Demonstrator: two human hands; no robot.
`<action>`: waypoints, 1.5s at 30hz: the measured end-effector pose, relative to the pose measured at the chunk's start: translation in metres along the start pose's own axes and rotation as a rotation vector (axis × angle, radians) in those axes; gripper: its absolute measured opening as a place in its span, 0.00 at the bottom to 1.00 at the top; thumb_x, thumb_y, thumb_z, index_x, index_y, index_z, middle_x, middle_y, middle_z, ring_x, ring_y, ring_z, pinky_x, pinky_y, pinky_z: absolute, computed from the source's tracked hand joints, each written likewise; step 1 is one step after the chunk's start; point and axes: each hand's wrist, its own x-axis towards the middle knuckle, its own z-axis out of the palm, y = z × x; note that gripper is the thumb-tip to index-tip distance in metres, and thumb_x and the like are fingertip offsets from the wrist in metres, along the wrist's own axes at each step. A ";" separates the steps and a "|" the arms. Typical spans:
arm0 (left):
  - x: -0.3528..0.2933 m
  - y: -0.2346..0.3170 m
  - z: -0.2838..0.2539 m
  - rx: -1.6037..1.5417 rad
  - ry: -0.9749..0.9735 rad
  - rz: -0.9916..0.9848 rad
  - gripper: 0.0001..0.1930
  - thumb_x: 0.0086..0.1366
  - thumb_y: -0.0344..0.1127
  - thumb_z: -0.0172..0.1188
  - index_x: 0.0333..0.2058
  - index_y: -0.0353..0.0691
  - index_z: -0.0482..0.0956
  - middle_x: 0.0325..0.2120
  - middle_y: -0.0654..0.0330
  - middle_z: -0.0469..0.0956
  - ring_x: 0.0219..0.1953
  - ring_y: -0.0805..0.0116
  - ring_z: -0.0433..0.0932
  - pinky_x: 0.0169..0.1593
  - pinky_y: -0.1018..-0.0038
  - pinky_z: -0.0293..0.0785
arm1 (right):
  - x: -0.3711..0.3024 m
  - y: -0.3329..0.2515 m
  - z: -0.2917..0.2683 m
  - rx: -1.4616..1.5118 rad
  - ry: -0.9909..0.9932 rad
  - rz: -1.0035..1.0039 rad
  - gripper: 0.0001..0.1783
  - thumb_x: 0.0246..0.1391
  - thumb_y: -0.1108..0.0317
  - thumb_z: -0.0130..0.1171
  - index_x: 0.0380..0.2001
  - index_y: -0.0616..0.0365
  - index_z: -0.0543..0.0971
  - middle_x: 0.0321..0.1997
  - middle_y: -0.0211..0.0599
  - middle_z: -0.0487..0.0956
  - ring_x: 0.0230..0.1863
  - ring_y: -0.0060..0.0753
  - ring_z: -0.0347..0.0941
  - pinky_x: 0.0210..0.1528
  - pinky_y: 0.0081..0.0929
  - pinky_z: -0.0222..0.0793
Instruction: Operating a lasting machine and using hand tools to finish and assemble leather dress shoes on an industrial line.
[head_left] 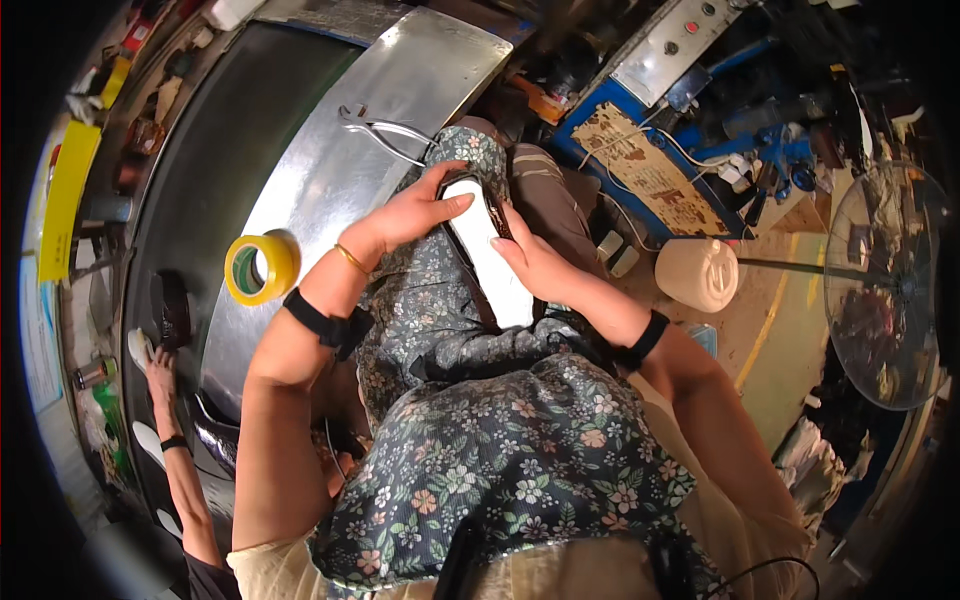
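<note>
A shoe [490,255] lies on my lap over a dark floral apron [520,450], its long white bottom face turned up and a dark, shiny upper showing along the edges. My left hand [425,208] grips its far end, thumb on the white face. My right hand [535,262] wraps the right side midway down, with the thumb also on the white. Most of the upper is hidden by my hands and the apron. Just beyond my left hand, metal pincers [385,132] rest on a shiny metal sheet [330,190].
A roll of yellow tape [258,270] sits on the metal sheet. Left of it runs a dark conveyor belt [215,150], where another person's hand [158,375] touches a pale object beside a dark shoe [170,310]. To my right stand a beige jug [697,274], a fan [880,285] and a blue machine [650,160].
</note>
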 end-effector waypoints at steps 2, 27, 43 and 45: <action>0.005 0.002 -0.008 -0.277 -0.171 0.018 0.28 0.69 0.42 0.58 0.63 0.38 0.64 0.54 0.56 0.72 0.58 0.66 0.68 0.64 0.70 0.59 | 0.003 0.020 -0.008 0.140 -0.126 0.192 0.32 0.69 0.58 0.44 0.69 0.62 0.52 0.60 0.58 0.71 0.62 0.50 0.69 0.62 0.34 0.62; -0.037 -0.026 0.034 -0.419 0.740 0.035 0.29 0.75 0.54 0.40 0.54 0.31 0.73 0.47 0.53 0.79 0.49 0.63 0.77 0.56 0.67 0.71 | 0.042 -0.004 0.017 0.275 -0.101 0.317 0.36 0.69 0.43 0.38 0.58 0.70 0.65 0.55 0.58 0.75 0.61 0.52 0.71 0.62 0.39 0.64; 0.008 0.012 0.008 0.349 0.664 0.013 0.21 0.71 0.44 0.44 0.46 0.30 0.77 0.40 0.36 0.78 0.47 0.42 0.77 0.54 0.58 0.71 | 0.150 -0.018 0.023 -0.137 0.159 -0.176 0.16 0.64 0.59 0.50 0.37 0.62 0.77 0.36 0.47 0.82 0.38 0.40 0.79 0.41 0.36 0.75; -0.015 -0.026 0.026 0.225 0.725 0.322 0.21 0.70 0.39 0.52 0.56 0.32 0.69 0.48 0.40 0.75 0.52 0.50 0.75 0.57 0.63 0.69 | 0.143 -0.015 0.032 0.456 0.016 0.084 0.18 0.66 0.56 0.48 0.39 0.61 0.77 0.39 0.45 0.81 0.39 0.36 0.78 0.43 0.33 0.74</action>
